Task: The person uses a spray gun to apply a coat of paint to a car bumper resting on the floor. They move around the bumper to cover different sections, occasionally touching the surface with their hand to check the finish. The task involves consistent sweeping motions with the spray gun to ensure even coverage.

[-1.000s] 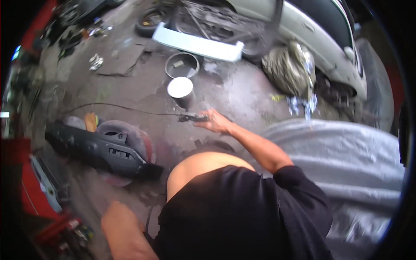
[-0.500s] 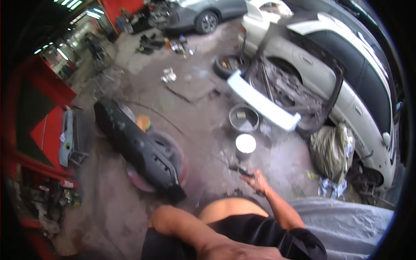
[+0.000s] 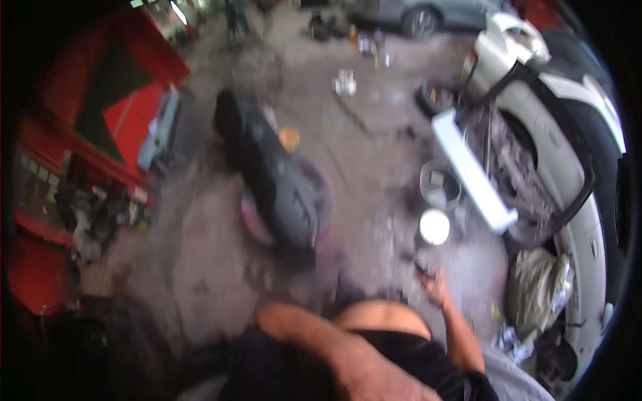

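Low in the picture, my right hand (image 3: 436,289) is closed around a slim dark hand tool (image 3: 418,264), too blurred to name its kind. Just beyond it stands a round tub with a white top (image 3: 435,226). My left arm is bent across my front, with the back of my left hand (image 3: 384,374) at the lower edge over my black shirt (image 3: 394,344); its fingers are hidden. Bare skin shows below the shirt's hem. Ahead to the left, a long black car bumper (image 3: 267,174) rests on a round pinkish support (image 3: 254,217).
A bucket (image 3: 440,186) stands beyond the tub. A long white panel (image 3: 471,170) leans by a dark door frame (image 3: 568,200) beside a pale car (image 3: 582,247). Crumpled plastic sheeting (image 3: 538,284) lies right. Red panels (image 3: 134,123) stand left; a grey car (image 3: 428,17) is far back.
The view has swung left and down, so the scene sits farther right. My right hand keeps the dark tool, and my left arm stays bent across my front.
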Demonstrator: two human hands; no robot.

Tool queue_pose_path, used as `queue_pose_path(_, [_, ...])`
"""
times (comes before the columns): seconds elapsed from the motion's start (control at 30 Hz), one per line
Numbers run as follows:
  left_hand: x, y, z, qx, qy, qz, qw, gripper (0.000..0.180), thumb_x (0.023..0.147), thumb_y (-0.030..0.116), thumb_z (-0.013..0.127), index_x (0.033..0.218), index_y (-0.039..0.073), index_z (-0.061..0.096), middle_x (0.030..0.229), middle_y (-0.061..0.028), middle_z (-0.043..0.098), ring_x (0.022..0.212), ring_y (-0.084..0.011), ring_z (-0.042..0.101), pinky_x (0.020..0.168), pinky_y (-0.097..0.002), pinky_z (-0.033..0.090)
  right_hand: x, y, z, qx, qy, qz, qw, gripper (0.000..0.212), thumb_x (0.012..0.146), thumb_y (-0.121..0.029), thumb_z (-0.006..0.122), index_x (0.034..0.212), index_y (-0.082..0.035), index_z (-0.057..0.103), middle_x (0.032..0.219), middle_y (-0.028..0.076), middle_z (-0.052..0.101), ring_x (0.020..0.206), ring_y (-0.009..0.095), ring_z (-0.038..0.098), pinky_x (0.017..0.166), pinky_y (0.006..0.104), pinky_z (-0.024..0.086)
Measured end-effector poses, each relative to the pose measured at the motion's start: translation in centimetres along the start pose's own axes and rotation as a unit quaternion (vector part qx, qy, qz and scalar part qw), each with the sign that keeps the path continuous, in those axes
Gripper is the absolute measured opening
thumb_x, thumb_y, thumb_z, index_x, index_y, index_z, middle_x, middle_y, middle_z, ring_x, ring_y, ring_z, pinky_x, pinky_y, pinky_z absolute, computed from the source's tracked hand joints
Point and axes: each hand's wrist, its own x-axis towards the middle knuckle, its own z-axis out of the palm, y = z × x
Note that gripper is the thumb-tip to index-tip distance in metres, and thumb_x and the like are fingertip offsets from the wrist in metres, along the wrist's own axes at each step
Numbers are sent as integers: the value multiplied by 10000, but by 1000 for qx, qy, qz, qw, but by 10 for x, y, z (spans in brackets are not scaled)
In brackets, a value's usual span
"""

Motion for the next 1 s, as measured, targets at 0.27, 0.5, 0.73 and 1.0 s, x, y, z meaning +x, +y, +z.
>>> queue_pose_path(0.27, [-104, -79, -157, 289, 294, 36, 910, 338, 1040, 204, 569, 1297, 17, 683, 1372, -185, 659, 1278, -287, 614, 1123, -374, 442, 26, -69, -49, 111, -85, 161, 977, 333, 915, -301, 784, 1025, 3, 707, 800, 101, 663, 762, 211, 578, 722, 397, 472])
queue_pose_path(0.5, [-206, -153, -138, 236, 557, -257, 754, 411, 1050, 303, 623, 1303, -15, 687, 1295, -134, 704, 1156, -239, 678, 1026, -367, 520, 23, -66, -63, 5, -212, 178, 961, 461, 907, -412, 766, 1214, -69, 746, 1146, 231, 732, 1073, 378, 684, 988, 449, 517])
queue_pose_path(0.73, [-55, -50, -122, 275, 296, -104, 909, 263, 939, 172, 735, 1142, 12, 685, 1146, -99, 715, 1097, -223, 662, 970, -389, 503, 34, -48, -39, 27, -229, 120, 966, 485, 918, -373, 769, 1246, -19, 717, 1222, 250, 716, 1146, 423, 677, 973, 474, 526])
queue_pose_path(1.0, [-55, -99, -177, 432, 519, -123, 728, 211, 892, 194, 715, 923, -9, 668, 915, -216, 702, 899, -385, 697, 782, -468, 528, 73, -66, -43, 72, -228, 53, 970, 439, 925, -376, 758, 1166, -11, 716, 1031, 227, 737, 980, 411, 706, 863, 464, 533])
